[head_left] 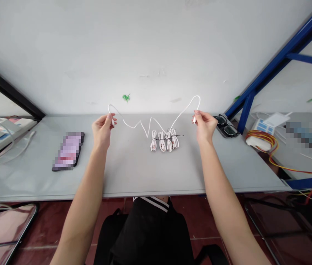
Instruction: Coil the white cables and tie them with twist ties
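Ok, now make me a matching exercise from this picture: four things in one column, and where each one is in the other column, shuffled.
Things
1. Loose white cable
2. Bundled white cables
3. Phone
4. Glasses

Places
A. Beside the blue post, to the right of the right hand
B. On the table, in a row between the forearms
C. Strung between the two hands, one end in each
D. On the table, to the left of the left hand

Pairs: 1-C, 2-B, 3-D, 4-A
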### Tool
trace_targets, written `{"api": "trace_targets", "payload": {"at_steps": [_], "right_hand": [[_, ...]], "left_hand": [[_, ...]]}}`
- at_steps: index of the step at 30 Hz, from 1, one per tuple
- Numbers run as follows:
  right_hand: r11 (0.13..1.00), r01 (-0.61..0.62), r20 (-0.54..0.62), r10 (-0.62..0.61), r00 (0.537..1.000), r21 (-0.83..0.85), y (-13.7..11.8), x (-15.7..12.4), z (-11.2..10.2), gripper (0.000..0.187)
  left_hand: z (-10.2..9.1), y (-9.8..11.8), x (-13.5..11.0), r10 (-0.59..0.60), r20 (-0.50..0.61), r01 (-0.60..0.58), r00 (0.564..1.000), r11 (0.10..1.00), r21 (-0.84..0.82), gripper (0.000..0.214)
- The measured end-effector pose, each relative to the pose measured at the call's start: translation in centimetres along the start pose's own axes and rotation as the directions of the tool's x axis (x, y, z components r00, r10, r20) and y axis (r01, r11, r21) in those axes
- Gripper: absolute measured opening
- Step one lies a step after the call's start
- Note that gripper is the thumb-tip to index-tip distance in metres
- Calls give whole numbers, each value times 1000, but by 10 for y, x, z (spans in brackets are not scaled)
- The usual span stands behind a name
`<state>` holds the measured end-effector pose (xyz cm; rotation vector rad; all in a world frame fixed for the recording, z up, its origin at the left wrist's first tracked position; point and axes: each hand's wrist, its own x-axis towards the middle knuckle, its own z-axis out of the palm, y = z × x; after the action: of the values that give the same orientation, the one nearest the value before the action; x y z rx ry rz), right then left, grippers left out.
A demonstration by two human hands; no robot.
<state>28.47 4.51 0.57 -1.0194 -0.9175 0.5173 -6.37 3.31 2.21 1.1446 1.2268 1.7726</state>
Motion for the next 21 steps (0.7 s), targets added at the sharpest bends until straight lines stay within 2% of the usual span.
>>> {"api": "trace_targets", "payload": {"at_steps": [12,18,21], "right_hand": [[999,-37,74,36,997,14,-3,-9,6,33],[990,-89,132,74,988,109,-1,-11,8,28],[979,-109,183,77,980,171,-1,-13,9,30]], "left_hand": [[3,1,-3,40,34,-42,999,997,61,30],[6,5,-7,60,36,-62,998,997,50,33],[9,5,-10,91,112,-96,990,995,38,26]]}}
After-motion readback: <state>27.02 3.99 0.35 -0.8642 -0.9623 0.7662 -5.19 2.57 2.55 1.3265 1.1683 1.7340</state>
